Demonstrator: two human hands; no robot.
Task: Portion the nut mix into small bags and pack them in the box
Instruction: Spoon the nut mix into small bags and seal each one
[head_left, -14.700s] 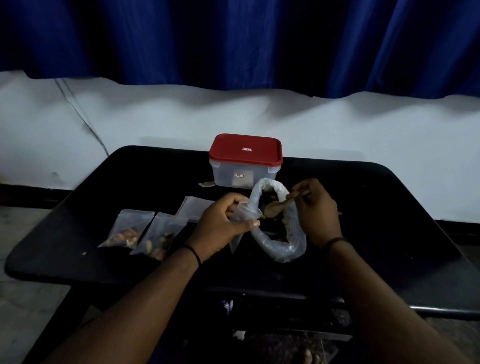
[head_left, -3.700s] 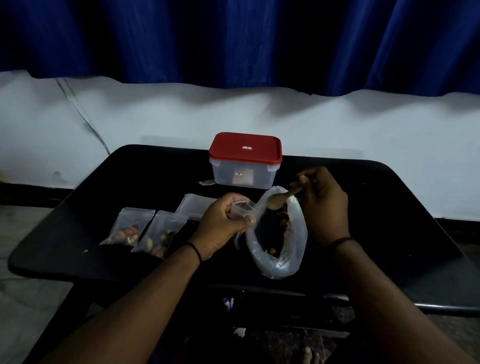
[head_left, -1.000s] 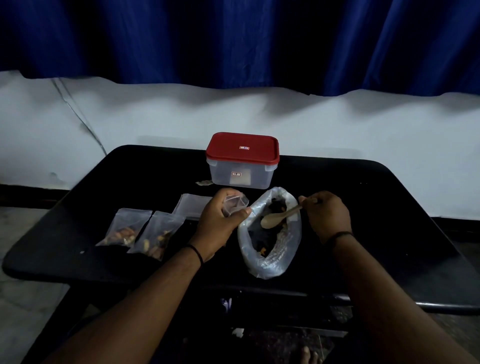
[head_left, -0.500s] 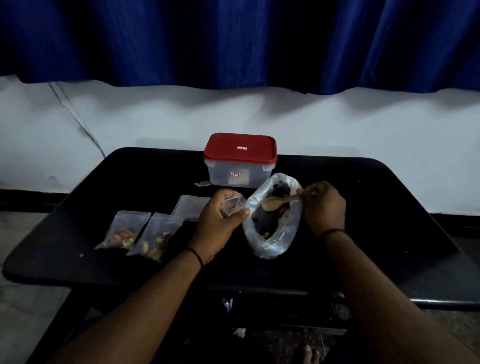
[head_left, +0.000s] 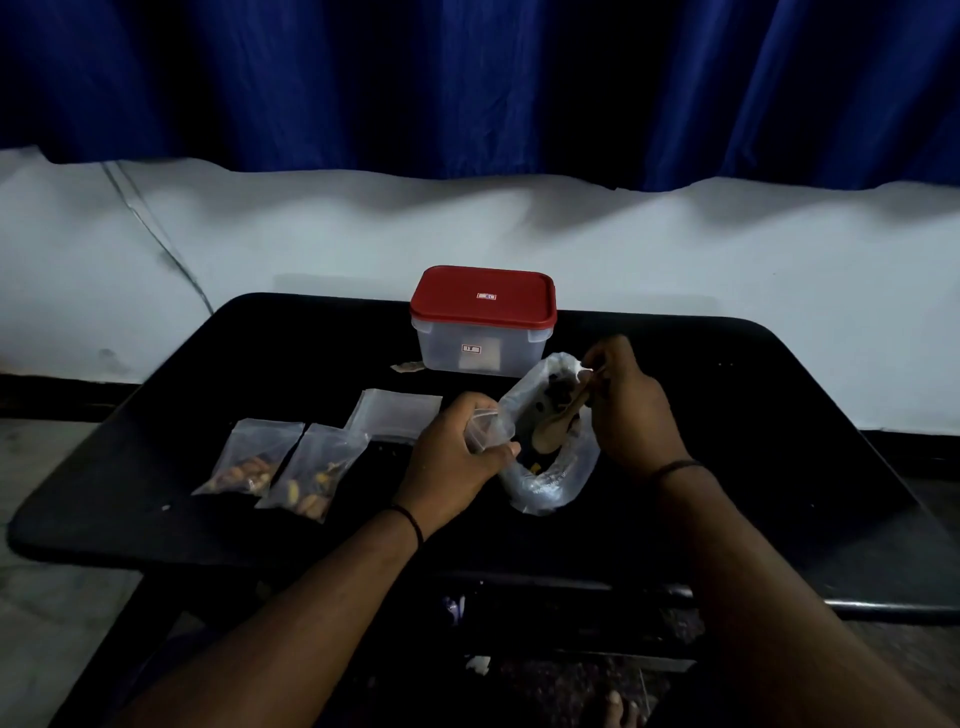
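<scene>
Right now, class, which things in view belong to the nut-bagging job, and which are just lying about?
Job: big nut bag; spoon; small bag in left hand; right hand; two filled bags; empty bags; box.

Lying about: scrap by the box; curtain.

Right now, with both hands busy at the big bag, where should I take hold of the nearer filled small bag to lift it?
Pinch the filled small bag by its flat upper end, coming from above on the far side. It lies flat on the table with the nuts bunched at its near end, so the far end looks like thin, empty film.
</scene>
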